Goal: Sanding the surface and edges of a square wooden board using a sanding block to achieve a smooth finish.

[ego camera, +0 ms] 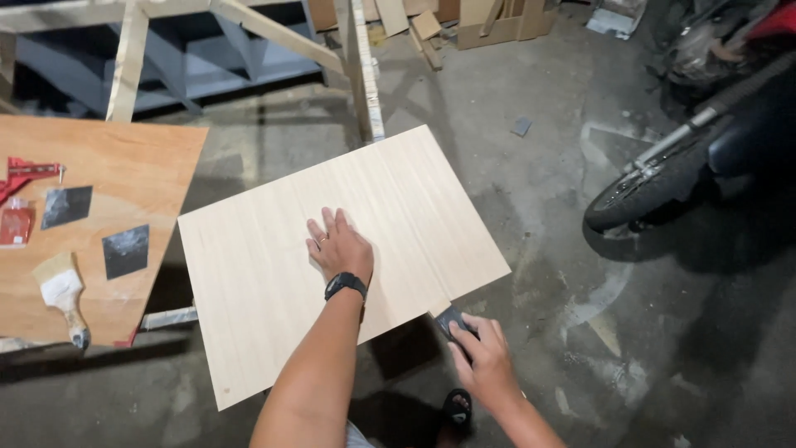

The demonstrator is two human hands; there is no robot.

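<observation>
A pale wooden panel [332,249] lies flat above the concrete floor [580,332], its near right edge meeting the right hand. The left hand [338,246] rests on the panel's middle, palm down, fingers spread flat, gripping nothing. The right hand [481,357] is curled around a small dark sanding block [450,319], which touches the panel's edge. A plywood counter [157,166] at left carries a paintbrush [65,297].

This is a woodworking workshop. Offcuts of board [489,21] lie on the stained concrete floor [539,182]. A paintbrush [65,297] and a red clamp [25,174] rest on a plywood surface [141,166].
</observation>
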